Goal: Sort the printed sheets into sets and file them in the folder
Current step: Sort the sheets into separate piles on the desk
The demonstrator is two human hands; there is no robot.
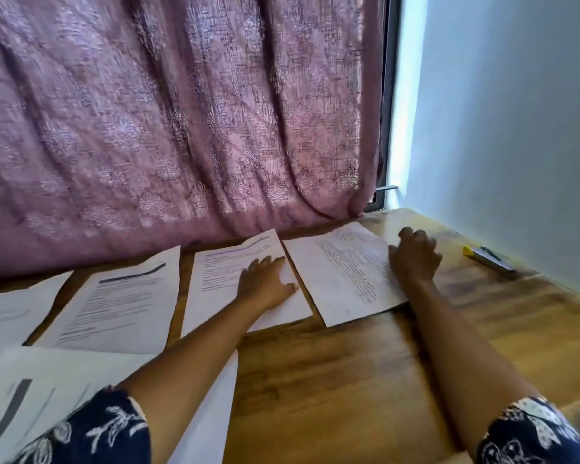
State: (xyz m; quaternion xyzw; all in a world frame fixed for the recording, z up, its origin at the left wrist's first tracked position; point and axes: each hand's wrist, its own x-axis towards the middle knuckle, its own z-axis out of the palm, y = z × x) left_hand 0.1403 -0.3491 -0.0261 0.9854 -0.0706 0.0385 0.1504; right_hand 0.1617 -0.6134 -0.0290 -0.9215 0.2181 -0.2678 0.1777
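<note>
I am pressing my left hand (265, 283), fingers straight, on one printed sheet (215, 279) and resting my right hand (416, 256), fingers loosely bent, on the neighbouring sheet (342, 279) on the surface (349, 380).

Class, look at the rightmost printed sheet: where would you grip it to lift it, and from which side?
Probably its near edge, from the person's side: the rightmost sheet lies flat on the table, that edge is free with a slight shadow under it, and the right hand rests on its right edge.
</note>
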